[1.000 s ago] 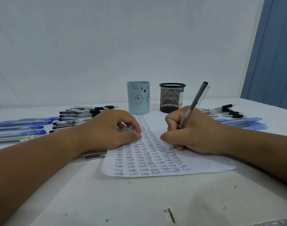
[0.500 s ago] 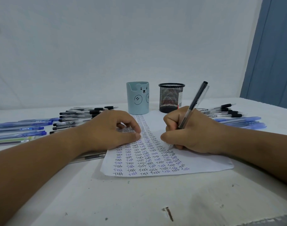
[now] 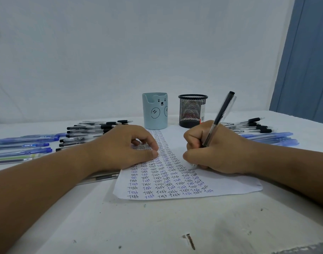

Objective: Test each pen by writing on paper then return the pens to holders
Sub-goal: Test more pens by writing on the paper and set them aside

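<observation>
Since a second before, little had changed: our right hand still gripped the black gel pen, tip on the paper mid-tabletop, our left hand pressing it loosely curled, so testing continued, holders unfilled.

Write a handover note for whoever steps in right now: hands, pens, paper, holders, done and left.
Right hand grips a black pen, tip on the paper.
Left hand rests curled on the paper, steadying it.
Paper is largely filled with "Test" rows.
Bear holder and mesh holder stand behind it; no pens show above either rim.
Pens lie on the left and the right.
Left: finish testing, return pens to holders.
</observation>
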Motion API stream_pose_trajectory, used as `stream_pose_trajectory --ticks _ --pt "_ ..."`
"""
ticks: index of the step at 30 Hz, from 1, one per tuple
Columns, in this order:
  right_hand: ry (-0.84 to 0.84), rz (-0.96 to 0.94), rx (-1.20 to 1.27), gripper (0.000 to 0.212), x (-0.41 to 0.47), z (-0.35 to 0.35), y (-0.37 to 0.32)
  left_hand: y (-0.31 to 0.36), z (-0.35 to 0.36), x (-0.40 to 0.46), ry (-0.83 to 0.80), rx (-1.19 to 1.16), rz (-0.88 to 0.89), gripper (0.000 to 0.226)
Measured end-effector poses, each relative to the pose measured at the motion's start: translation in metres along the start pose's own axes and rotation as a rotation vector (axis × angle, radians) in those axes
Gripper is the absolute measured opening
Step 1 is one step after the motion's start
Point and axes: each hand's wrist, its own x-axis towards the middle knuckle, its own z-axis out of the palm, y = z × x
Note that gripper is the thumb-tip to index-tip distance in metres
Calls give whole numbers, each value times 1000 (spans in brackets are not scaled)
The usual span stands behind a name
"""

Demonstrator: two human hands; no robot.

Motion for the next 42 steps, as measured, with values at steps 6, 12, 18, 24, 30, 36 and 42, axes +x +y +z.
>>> stream_pose_trajectory --ticks 6,12,18,24,30,36,42 --pt "34 -44 -44 35 0 2 2 1 0 -1 3 3 4 12" --pt "8 -12 34 39 0 0 5 4 0 -2 11 1 1 9" --pt "51 5 91 41 0 3 6 4 0 -2 12 2 -8 9" --pt "377 158 479 50 12 -5 7 1 0 -2 5 8 1 10" --pt "440 220 519 38 15 -13 14 3 -1 -2 7 11 6 9" --pt "392 184 484 11 17 -13 16 3 -2 -2 7 33 4 12" --pt "443 123 429 10 19 -27 20 4 -2 -3 6 19 0 10"
